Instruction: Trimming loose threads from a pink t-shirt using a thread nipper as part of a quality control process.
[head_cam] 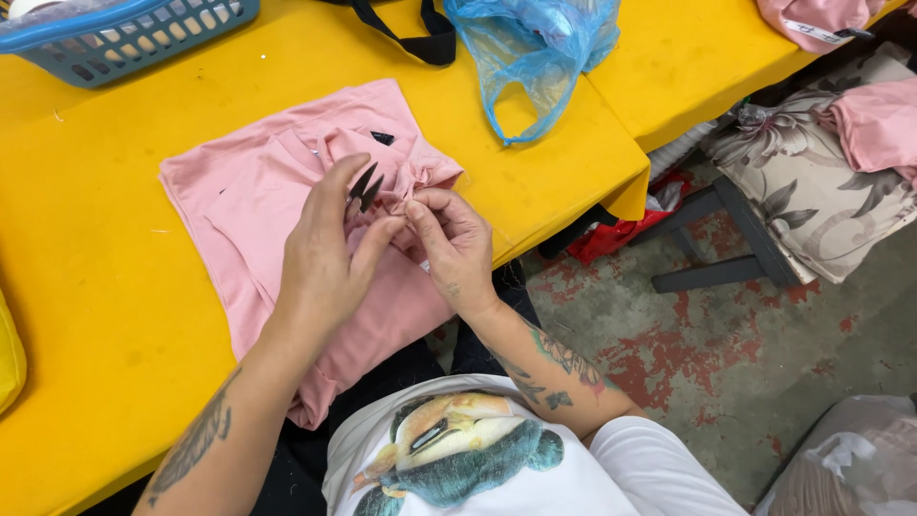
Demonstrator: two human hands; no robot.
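A folded pink garment lies on the yellow table in front of me. My left hand holds small black thread snips, their blades pointing up over the garment's edge. My right hand pinches a bit of the pink fabric next to the blades. Both hands meet above the garment's right side. A small dark label shows on the fabric above the hands.
A blue plastic basket stands at the table's back left, and a blue plastic bag with a black strap at the back. More pink garments rest on a floral cushioned stool to the right. A yellow object sits at the left edge.
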